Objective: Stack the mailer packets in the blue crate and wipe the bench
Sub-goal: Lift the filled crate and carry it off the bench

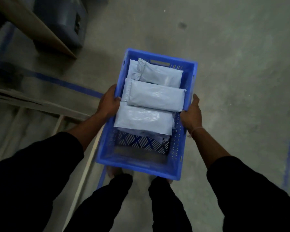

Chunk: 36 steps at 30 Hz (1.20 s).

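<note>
My left hand (pixel 109 104) and right hand (pixel 191 114) clamp the long side rims of the blue crate (pixel 137 163), held mid-frame above the floor. The mailer packets (pixel 156 97) inside look soft, light and slippery, so I judge the stiff rims the best hold.

Both arms reach forward in dark sleeves pushed up the forearms. The left hand (pixel 108 102) and right hand (pixel 192 113) each grip a long rim of the blue crate (pixel 137 162) (thumbs on top).
</note>
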{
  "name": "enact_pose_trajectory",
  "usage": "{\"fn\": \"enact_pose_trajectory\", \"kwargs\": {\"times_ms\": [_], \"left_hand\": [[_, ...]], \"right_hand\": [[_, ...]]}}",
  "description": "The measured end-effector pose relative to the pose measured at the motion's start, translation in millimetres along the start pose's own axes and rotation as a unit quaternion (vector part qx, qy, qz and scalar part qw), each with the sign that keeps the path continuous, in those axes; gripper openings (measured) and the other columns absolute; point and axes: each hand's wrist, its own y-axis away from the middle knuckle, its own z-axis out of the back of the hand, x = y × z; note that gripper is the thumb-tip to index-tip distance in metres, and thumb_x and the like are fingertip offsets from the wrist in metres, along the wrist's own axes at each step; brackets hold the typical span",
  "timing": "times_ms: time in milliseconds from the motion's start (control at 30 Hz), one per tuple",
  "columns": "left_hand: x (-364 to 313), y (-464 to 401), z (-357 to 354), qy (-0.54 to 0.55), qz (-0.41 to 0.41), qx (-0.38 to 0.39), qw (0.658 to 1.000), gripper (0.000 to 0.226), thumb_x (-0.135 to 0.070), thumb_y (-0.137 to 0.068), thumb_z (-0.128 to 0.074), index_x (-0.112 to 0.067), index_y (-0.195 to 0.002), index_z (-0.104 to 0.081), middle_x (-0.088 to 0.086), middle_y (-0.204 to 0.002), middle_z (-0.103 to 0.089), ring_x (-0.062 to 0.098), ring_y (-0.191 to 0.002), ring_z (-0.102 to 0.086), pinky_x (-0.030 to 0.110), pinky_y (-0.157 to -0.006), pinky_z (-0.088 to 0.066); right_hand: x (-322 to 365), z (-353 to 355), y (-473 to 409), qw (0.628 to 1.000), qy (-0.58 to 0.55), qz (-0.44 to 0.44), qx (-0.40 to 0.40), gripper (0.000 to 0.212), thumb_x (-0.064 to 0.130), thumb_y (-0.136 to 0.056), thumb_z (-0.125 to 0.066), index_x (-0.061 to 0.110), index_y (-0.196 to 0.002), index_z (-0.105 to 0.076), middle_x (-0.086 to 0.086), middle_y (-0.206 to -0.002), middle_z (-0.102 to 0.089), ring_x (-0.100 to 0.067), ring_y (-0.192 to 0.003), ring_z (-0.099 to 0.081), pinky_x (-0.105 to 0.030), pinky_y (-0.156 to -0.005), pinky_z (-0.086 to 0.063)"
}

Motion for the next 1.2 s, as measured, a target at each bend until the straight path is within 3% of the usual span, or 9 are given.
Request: {"fn": "enact_pose_trajectory", "kwargs": {"times_ms": [133,267,400,533,667,833,1067,1133,1200], "left_hand": [[39.3,-31.9,-46.8,-0.009,0.011,0.029,0.999,0.061,-0.007,-0.098,-0.053,-0.005,-0.156,-0.036,0.016,-0.156,-0.046,0.030,-0.143,-0.045,0.039,-0.118,-0.036],[70.8,-64.5,-85.6,0.018,0.030,0.073,0.997,0.064,-0.013,-0.098,-0.052,-0.008,-0.158,-0.032,0.010,-0.159,-0.042,0.024,-0.146,-0.041,0.034,-0.121,-0.031],[129.3,-117.5,-130.2,0.036,0.027,0.101,0.994,0.075,-0.037,-0.082,-0.048,-0.017,-0.153,-0.040,0.009,-0.151,-0.053,0.026,-0.137,-0.052,0.049,-0.115,-0.043],[145.0,-145.0,-160.6,0.057,0.020,0.111,0.992,0.070,-0.021,-0.092,-0.054,-0.012,-0.159,-0.032,0.008,-0.159,-0.043,0.021,-0.145,-0.042,0.043,-0.122,-0.034],[194.7,-182.8,-196.3,0.070,0.026,0.122,0.990,0.081,-0.036,-0.084,-0.054,-0.016,-0.159,-0.031,0.005,-0.160,-0.043,0.021,-0.146,-0.043,0.046,-0.122,-0.035],[176.2,-168.8,-205.0,0.057,0.019,0.100,0.993,0.066,-0.006,-0.101,-0.051,-0.008,-0.161,-0.024,0.009,-0.163,-0.034,0.021,-0.149,-0.035,0.041,-0.125,-0.028],[175.1,-167.0,-207.6,0.042,0.018,0.095,0.994,0.066,-0.014,-0.104,-0.051,-0.016,-0.163,-0.022,0.007,-0.165,-0.032,0.023,-0.150,-0.034,0.032,-0.122,-0.028],[161.7,-158.4,-202.3,0.024,0.027,0.102,0.994,0.067,-0.017,-0.105,-0.053,-0.016,-0.163,-0.018,0.009,-0.166,-0.028,0.023,-0.150,-0.032,0.026,-0.118,-0.026],[145.2,-145.9,-196.0,0.007,0.012,0.099,0.995,0.070,-0.018,-0.105,-0.056,-0.012,-0.163,-0.018,0.010,-0.167,-0.025,0.024,-0.152,-0.029,0.029,-0.121,-0.024]], "right_hand": [[-50.9,-38.8,-30.6,1.000,-0.011,-0.010,0.007,0.101,0.038,-0.068,-0.056,0.025,-0.158,-0.012,-0.016,-0.139,-0.055,-0.034,-0.118,-0.059,-0.034,-0.085,-0.045],[-94.5,-72.3,-64.6,0.999,-0.023,-0.003,0.024,0.100,0.045,-0.073,-0.058,0.026,-0.159,-0.011,-0.016,-0.146,-0.048,-0.033,-0.127,-0.053,-0.029,-0.092,-0.038],[-133.6,-104.0,-101.0,0.999,-0.012,-0.025,0.029,0.096,0.029,-0.084,-0.068,0.022,-0.160,-0.008,-0.020,-0.144,-0.047,-0.037,-0.128,-0.051,-0.031,-0.093,-0.037],[-160.6,-132.7,-131.6,0.999,-0.013,-0.032,0.031,0.105,0.040,-0.069,-0.055,0.019,-0.160,-0.007,-0.020,-0.142,-0.049,-0.037,-0.126,-0.053,-0.027,-0.089,-0.036],[-185.9,-157.0,-157.6,0.999,-0.012,-0.032,0.036,0.106,0.041,-0.069,-0.053,0.018,-0.160,-0.004,-0.020,-0.145,-0.047,-0.038,-0.128,-0.051,-0.027,-0.090,-0.035],[-204.3,-175.5,-174.6,0.999,-0.002,-0.042,0.030,0.101,0.029,-0.076,-0.060,0.017,-0.160,-0.004,-0.023,-0.142,-0.048,-0.040,-0.124,-0.052,-0.028,-0.087,-0.035],[-208.5,-176.2,-179.8,0.997,0.048,-0.046,0.034,0.096,0.016,-0.087,-0.063,0.019,-0.160,-0.001,-0.027,-0.137,-0.050,-0.042,-0.118,-0.055,-0.033,-0.085,-0.040],[-198.0,-168.4,-172.3,0.994,0.076,-0.053,0.055,0.094,0.017,-0.086,-0.060,0.018,-0.160,-0.003,-0.029,-0.137,-0.047,-0.044,-0.119,-0.054,-0.037,-0.089,-0.043],[-181.1,-158.5,-159.0,0.990,0.106,-0.049,0.076,0.090,0.018,-0.086,-0.058,0.020,-0.160,-0.006,-0.030,-0.139,-0.043,-0.047,-0.120,-0.052,-0.041,-0.095,-0.044]]}}
